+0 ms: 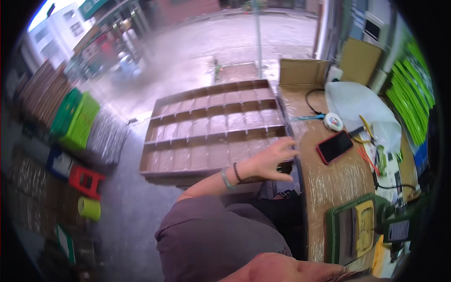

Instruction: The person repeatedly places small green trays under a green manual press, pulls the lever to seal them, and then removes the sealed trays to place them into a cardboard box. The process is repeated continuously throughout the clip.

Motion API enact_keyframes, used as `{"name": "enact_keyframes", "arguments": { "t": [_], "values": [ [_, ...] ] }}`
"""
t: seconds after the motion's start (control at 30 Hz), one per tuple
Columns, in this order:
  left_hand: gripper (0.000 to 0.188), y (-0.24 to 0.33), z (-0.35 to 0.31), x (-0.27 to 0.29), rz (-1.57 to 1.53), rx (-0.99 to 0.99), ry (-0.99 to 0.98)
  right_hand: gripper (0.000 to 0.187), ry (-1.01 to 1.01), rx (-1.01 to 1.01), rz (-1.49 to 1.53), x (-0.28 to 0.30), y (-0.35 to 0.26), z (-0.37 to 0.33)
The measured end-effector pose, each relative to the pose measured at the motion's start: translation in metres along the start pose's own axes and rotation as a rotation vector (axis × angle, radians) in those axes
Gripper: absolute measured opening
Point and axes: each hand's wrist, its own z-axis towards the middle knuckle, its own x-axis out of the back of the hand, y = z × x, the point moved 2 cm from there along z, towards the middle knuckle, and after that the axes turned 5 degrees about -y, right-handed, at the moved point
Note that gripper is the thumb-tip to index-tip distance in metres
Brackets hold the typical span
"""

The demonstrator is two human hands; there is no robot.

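My left hand reaches across to the right, over the near right corner of a divided cardboard tray. Its fingers are spread with nothing visible between them, and the thumb points toward the workbench. A small dark thing shows just under the palm, too little of it to name. The tray has three rows of compartments, and those in view look bare. On the bench, beyond my fingertips, lies a phone with a red case. My right hand is out of the picture.
A green machine with a yellow part stands on the near bench. Pliers, a white round tape measure and a white plastic bag lie farther back. Green packs are stacked right; a red stool and bundles stand left.
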Motion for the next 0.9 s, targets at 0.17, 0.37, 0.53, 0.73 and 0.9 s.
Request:
{"name": "enact_keyframes", "arguments": {
  "t": [0.17, 0.37, 0.53, 0.73, 0.9],
  "values": [
    [0.048, -0.066, -0.083, 0.019, 0.165, 0.537, 0.346, 0.074, -0.222, 0.091, 0.345, -0.038, -0.073, -0.014],
    [0.042, -0.165, -0.035, -0.022, 0.211, 0.694, 0.284, 0.060, -0.294, 0.093, 0.463, -0.035, -0.097, -0.024],
    [0.035, -0.179, 0.023, -0.044, 0.424, 0.932, 0.039, 0.048, -0.226, 0.031, 0.402, -0.011, -0.089, -0.032],
    [0.024, -0.199, 0.024, -0.053, 0.672, 0.720, -0.019, 0.037, -0.113, -0.057, 0.221, 0.035, -0.062, -0.043],
    [0.021, -0.179, -0.010, -0.018, 0.606, 0.677, -0.039, 0.031, -0.079, -0.086, 0.107, 0.058, -0.044, -0.048]
  ]
}}
